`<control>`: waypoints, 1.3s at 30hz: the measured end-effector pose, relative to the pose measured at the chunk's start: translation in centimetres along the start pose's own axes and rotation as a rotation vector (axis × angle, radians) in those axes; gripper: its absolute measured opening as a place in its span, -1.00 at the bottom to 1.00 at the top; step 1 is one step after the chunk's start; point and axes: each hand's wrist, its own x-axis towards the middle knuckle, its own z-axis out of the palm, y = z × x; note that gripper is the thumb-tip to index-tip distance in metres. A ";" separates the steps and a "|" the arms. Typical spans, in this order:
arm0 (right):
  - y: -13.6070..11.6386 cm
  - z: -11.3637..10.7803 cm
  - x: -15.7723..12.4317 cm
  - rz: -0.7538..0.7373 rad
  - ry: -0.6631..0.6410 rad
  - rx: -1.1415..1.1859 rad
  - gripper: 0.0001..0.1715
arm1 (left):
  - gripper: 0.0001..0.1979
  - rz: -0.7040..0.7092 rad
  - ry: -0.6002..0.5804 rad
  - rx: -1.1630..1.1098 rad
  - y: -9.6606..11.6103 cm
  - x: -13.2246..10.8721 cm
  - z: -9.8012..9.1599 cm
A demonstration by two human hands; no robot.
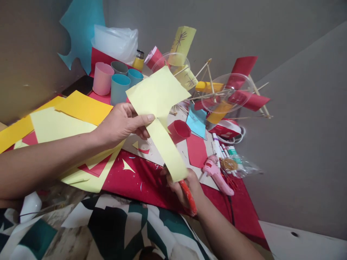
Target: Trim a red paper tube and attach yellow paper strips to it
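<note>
My left hand pinches a sheet of pale yellow paper, thumb on top and fingers beneath. A long strip of this paper hangs down toward my right hand. That hand is closed around scissors with an orange handle. Their blades are hidden behind the strip's lower end, so I cannot tell whether they touch the paper. Beyond the strip stand a red paper cup shape and a flat red paper piece.
Paper cylinders, including a pink one, stand at the back left. A stick structure with clear plastic discs and coloured paper rises at the right. A pink glue gun and markers lie near the right edge. Yellow sheets cover the left.
</note>
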 end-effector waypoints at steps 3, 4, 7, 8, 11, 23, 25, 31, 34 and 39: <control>-0.1 -0.3 0.0 0.003 -0.020 -0.008 -0.71 | -0.77 0.015 -0.021 0.045 0.0 0.0 -0.2; -0.2 -0.4 0.0 0.006 -0.030 -0.010 -0.71 | -0.78 0.026 -0.024 0.060 0.1 0.0 -0.3; 0.0 -0.5 -0.1 0.013 -0.049 -0.009 -0.72 | -0.80 0.063 -0.019 0.105 0.1 0.0 -0.4; 0.1 -0.6 -0.1 0.013 -0.050 -0.011 -0.72 | -0.80 0.077 -0.014 0.122 0.1 0.0 -0.5; 0.3 -0.7 -0.1 -0.005 -0.046 -0.038 -0.72 | -0.81 0.120 0.015 0.190 0.1 0.0 -0.5; 0.2 -0.8 0.0 -0.034 -0.056 -0.021 -0.70 | -0.87 0.183 0.056 0.307 0.5 -0.7 0.1; 0.2 -0.7 0.1 -0.039 -0.052 0.000 -0.72 | -0.83 0.147 0.022 0.311 0.5 -0.6 0.1; 0.3 -0.4 0.0 -0.033 -0.021 0.035 -0.73 | -0.73 0.081 -0.087 0.281 0.0 -0.5 0.0; 0.4 -0.3 0.0 -0.011 -0.006 0.029 -0.66 | -0.72 0.066 -0.090 0.281 0.0 -0.5 -0.1; 0.5 -0.1 0.0 0.018 0.027 0.010 -0.54 | -0.71 0.050 -0.107 0.294 0.2 -0.4 -0.3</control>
